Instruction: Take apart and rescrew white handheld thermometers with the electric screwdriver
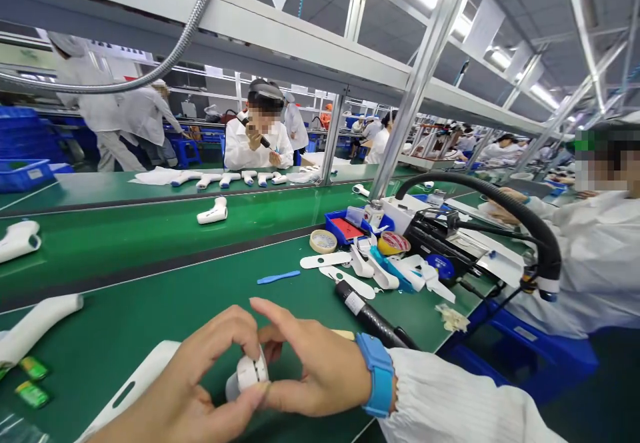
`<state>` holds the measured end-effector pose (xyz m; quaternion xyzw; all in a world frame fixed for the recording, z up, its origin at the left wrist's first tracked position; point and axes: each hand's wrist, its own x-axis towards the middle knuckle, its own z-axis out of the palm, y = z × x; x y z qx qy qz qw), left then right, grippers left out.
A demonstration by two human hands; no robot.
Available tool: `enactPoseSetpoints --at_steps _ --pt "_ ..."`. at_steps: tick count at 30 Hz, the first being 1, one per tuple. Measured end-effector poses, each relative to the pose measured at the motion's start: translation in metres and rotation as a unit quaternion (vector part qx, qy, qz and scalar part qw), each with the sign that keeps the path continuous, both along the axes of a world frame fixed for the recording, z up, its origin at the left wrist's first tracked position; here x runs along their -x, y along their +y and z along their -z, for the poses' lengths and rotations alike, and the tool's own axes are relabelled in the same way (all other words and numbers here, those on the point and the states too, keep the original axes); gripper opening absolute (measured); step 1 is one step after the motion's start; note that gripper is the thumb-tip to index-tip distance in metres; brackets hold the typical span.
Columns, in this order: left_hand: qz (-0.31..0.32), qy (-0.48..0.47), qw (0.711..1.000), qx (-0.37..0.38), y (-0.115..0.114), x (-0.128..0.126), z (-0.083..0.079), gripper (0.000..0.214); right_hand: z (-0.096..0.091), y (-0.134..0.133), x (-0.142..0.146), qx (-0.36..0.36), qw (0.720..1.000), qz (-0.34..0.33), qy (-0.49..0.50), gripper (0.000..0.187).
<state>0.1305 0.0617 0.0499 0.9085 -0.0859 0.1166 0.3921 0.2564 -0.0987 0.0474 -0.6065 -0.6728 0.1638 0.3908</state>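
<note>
Over the near edge of the green table, my left hand [205, 380] and my right hand [313, 366] meet at a small white round part [250, 372]. Thumb and fingers of both hands are closed on it, and a dark slit shows along its side. Fingers hide some of the part. Under my left hand lies a long white plastic cover [143, 376] with an oval slot. A blue plastic pry tool [279, 277] rests flat beyond my hands. My right wrist wears a blue strap [376, 373].
White curved housing [40, 326] and green batteries [33, 394] lie left. A black cylindrical tool [373, 316], loose white covers [325, 260], tape roll [323, 241] and blue tray [345, 230] stand right. Housings [213, 211] sit on the green strip ahead. Co-workers sit opposite and right.
</note>
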Motion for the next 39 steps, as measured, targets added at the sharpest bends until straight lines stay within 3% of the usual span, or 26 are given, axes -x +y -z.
enactPoseSetpoints --at_steps 3,7,9,12,15,19,22,24,26,30,34,36,39 --pt "-0.053 -0.030 0.998 -0.018 0.002 0.000 -0.003 0.012 0.000 -0.011 -0.013 0.054 0.994 0.069 -0.063 0.082" --pt "-0.094 -0.056 0.994 -0.017 0.005 -0.002 -0.005 0.011 0.016 -0.026 -0.035 0.219 0.931 0.229 -0.181 0.039" --pt "-0.096 -0.053 0.994 -0.013 0.005 -0.001 -0.005 0.011 0.025 -0.029 -0.040 0.253 0.912 0.254 -0.201 0.019" --pt "-0.105 -0.055 0.993 -0.002 0.003 0.000 -0.002 0.012 0.030 -0.029 -0.048 0.253 0.916 0.251 -0.186 0.013" --pt "-0.119 -0.076 0.990 0.015 0.003 0.002 0.003 0.013 0.017 -0.027 -0.077 0.233 0.905 0.308 -0.180 0.018" --pt "-0.133 -0.088 0.987 0.022 0.008 -0.001 0.007 0.012 -0.013 -0.024 -0.148 0.193 0.847 0.449 -0.209 0.032" --pt "-0.154 -0.089 0.984 0.027 0.009 -0.004 0.006 0.012 -0.029 -0.015 -0.190 0.197 0.813 0.499 -0.226 0.029" --pt "-0.164 -0.095 0.981 0.031 0.007 -0.005 0.005 0.013 -0.031 -0.003 -0.195 0.193 0.815 0.490 -0.242 0.026" --pt "-0.163 -0.095 0.982 0.032 0.004 -0.005 0.003 0.013 -0.027 0.015 -0.181 0.182 0.838 0.446 -0.258 0.025" --pt "-0.146 -0.077 0.986 0.030 0.003 -0.005 0.000 0.011 0.002 0.059 -0.125 0.191 0.905 0.289 -0.247 0.022" --pt "-0.149 -0.073 0.985 0.036 0.004 -0.004 0.000 0.011 0.029 0.088 -0.088 0.231 0.930 0.210 -0.196 0.013" --pt "-0.150 -0.078 0.985 0.036 0.004 -0.003 0.001 0.011 0.028 0.088 -0.080 0.239 0.939 0.189 -0.163 0.009" --pt "-0.169 -0.092 0.981 0.034 0.002 -0.004 0.002 0.012 0.005 0.068 -0.061 0.212 0.956 0.164 -0.117 0.015"
